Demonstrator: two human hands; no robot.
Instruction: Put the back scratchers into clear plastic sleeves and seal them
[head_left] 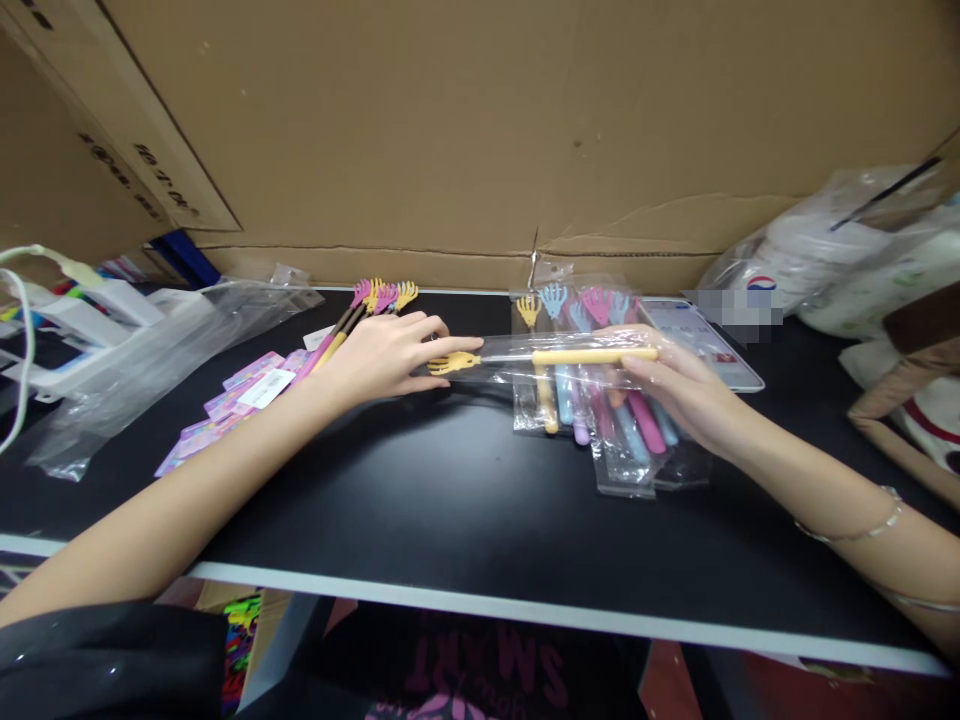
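Note:
A yellow back scratcher [592,356] in a clear plastic bag lies crosswise between my hands, above the black tabletop. At its handle end, my right hand [675,380] is closed on it, thumb along the handle. My left hand [397,350] is at the claw end, forefinger above and thumb below the yellow claw [454,363]. Under the held one, several bagged back scratchers [566,400] in yellow, blue, pink and purple lie in a pile. Behind my left hand lie several unbagged ones with pink and yellow claws [382,295], with printed cards [240,395] at their handle ends.
Empty clear bags [247,310] and a white plastic rack [105,320] with a cable stand at left. A phone [705,345] lies right of the pile. A bagged cup [810,255] and a doll-like figure [915,370] are far right. Cardboard [480,130] walls the back.

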